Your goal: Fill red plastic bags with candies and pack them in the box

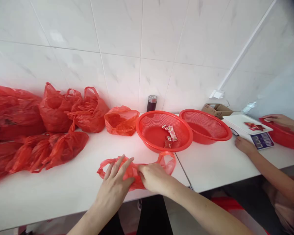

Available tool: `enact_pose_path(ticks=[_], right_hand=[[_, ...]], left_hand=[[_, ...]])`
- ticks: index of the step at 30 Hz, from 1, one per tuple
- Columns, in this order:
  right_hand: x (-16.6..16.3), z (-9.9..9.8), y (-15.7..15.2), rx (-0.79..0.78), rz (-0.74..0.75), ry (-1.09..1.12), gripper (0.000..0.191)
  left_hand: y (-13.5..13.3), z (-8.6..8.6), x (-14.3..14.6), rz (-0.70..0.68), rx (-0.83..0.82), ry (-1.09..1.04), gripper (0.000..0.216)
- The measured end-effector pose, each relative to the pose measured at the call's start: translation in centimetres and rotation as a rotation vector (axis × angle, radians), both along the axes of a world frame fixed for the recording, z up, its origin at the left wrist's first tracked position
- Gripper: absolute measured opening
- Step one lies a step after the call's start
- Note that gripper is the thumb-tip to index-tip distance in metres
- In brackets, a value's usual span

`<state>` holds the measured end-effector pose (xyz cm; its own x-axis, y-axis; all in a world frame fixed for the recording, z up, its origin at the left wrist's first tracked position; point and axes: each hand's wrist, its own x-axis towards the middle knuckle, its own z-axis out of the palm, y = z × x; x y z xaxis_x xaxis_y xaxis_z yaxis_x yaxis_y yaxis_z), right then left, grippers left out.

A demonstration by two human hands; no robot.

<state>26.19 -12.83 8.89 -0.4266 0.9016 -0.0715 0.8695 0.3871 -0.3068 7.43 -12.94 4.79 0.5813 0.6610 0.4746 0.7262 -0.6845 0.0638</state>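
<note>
A red plastic bag (138, 186) with two loop handles lies at the table's front edge, below both my hands. My left hand (116, 182) rests over its left part, fingers spread and stretched out, the thumb against the plastic. With curled fingers, my right hand (153, 176) grips the bag near its middle; the fingertips are partly hidden. Just behind the bag stands a red mesh basket (149, 133). Several small wrapped snacks (171, 133) lie in it.
Filled red bags (55, 112) crowd the left side, near an open red bag (122, 122). Right of centre is a second red basket (205, 129). A dark thermos (152, 103) stands by the wall. At right, a co-worker's hand (245, 145) is beside a scale (247, 124) holding snacks.
</note>
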Motion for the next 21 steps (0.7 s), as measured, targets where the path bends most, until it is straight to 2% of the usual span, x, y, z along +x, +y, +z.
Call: enact_pose_path(ticks=[2,3,5,6,8,11,15,19,21], right_hand=[[2.0,-1.9,0.9,-0.066,0.003,-0.139,0.022],[3.1,-2.5,1.0,-0.086,-0.008,-0.154,0.032],[5.0,-2.8,0.8,-0.108,-0.074,-0.128,0.054],[5.6,-2.7,0.5,-0.124,-0.115,-0.115,0.058],[6.2,-1.9,0.1,-0.164,-0.169,-0.114,0.054],[6.0,-0.7,-0.1,-0.204,-0.199,-0.144,0.044],[5.3,-0.9,0.4,-0.179,-0.233,-0.16,0.034],[5.2,-2.3,1.0,-0.203,-0.264,-0.141,0.044],[5.2,-2.1,0.8,-0.236,-0.244,-0.12,0.054]], left_hand=[[0.1,-0.3,-1.3,0.061,-0.054,0.065,0.012],[0.1,-0.4,-2.0,0.098,-0.097,0.094,0.01],[0.0,-0.7,-3.4,0.162,-0.211,0.139,0.022],[0.0,-0.8,-3.9,0.183,-0.267,0.161,0.028],[0.3,-0.7,-4.5,0.217,-0.331,0.204,0.033],[1.0,-0.3,-4.2,0.285,-0.312,0.208,0.038],[1.6,-0.1,-3.7,0.313,-0.324,0.121,0.029],[1.0,-0.4,-3.9,0.367,-0.302,0.153,0.049],[0.5,-0.2,-4.2,0.391,-0.379,0.108,0.058]])
